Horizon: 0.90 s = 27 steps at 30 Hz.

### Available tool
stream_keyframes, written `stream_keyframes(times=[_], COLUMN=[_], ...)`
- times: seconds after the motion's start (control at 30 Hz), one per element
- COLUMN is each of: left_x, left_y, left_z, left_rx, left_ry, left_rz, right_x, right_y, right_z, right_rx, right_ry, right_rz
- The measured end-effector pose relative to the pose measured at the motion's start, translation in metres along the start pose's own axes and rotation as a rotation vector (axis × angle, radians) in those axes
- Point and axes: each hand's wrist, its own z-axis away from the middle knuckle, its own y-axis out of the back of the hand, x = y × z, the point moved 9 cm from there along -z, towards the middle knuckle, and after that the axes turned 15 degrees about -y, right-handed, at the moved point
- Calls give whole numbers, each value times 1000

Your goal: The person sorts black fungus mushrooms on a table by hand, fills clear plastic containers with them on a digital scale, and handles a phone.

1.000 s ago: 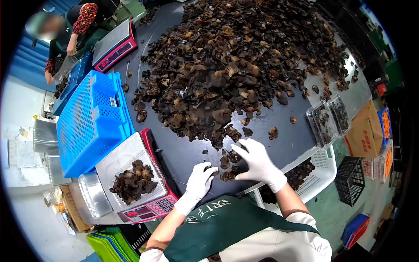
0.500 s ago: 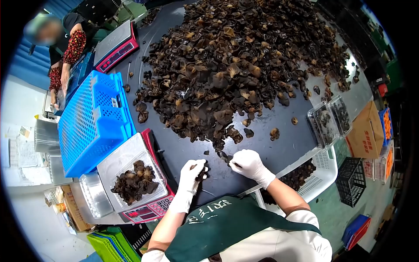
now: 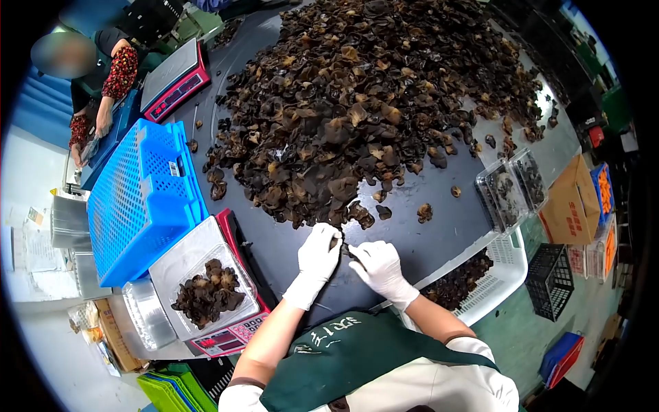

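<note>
Fingertips of the left hand appear to pinch a dark mushroom piece beside the near edge of the pile; the right hand's grip cannot be told, and light, even pressure should limit tearing.

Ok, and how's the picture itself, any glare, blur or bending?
Head view: black corners and wide-lens bending toward the edges; head view: white glare on the table at upper right; head view: a co-worker's head is blurred, while the left hand and right hand look fairly crisp.
</note>
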Motion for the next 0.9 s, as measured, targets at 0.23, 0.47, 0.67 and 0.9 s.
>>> stream_keyframes(times=[0.23,0.47,0.67,0.9], left_x=[13,28,21,20], left_y=[42,-28,-15,8], left_z=[10,20,22,68], left_rx=[9,-288,-157,-113], left_ry=[35,-169,28,696], left_rz=[-118,-296,171,1074], right_x=[50,70,51,25], right_y=[13,-38,-37,-41], right_z=[-24,-14,-6,-7], right_rx=[64,-449,-624,-693], right_ry=[-284,-1044,-1091,-1122], right_rz=[-640,-1950,-2288,-2343])
